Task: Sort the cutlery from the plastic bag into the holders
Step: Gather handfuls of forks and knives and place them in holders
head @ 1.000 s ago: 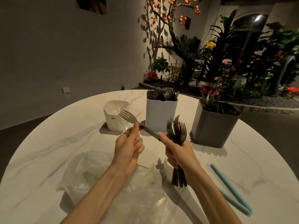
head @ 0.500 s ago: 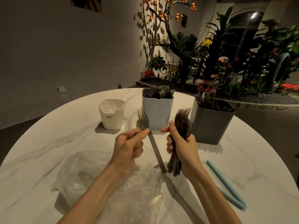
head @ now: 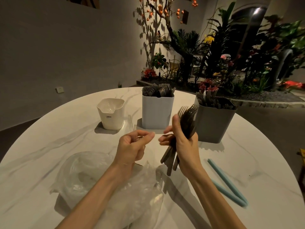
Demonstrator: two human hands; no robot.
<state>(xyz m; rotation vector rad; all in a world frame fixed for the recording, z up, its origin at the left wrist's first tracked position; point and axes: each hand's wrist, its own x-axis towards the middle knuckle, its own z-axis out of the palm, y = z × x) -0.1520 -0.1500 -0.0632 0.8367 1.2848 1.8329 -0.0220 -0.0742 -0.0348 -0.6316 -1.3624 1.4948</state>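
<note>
The right hand (head: 184, 142) is clamped around a bundle of forks (head: 184, 129), tines up, handles fanning out below the fist. The left hand (head: 132, 146) is loosely curled, its grip pinched on nothing that I can make out. The forks look like stiff, smooth metal, heavy together and likely to slide, so mid-handle seems the safest hold. The plastic bag (head: 99, 176) lies crumpled at the near edge of the surface (head: 41, 146); the three holders stand toward the far edge: white holder (head: 111, 116), light holder (head: 156, 111), grey holder (head: 212, 123)

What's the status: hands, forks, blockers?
Right hand gripping fork bundle. Left hand empty, fingers curled. White holder full of forks. Nothing blocking.
</note>
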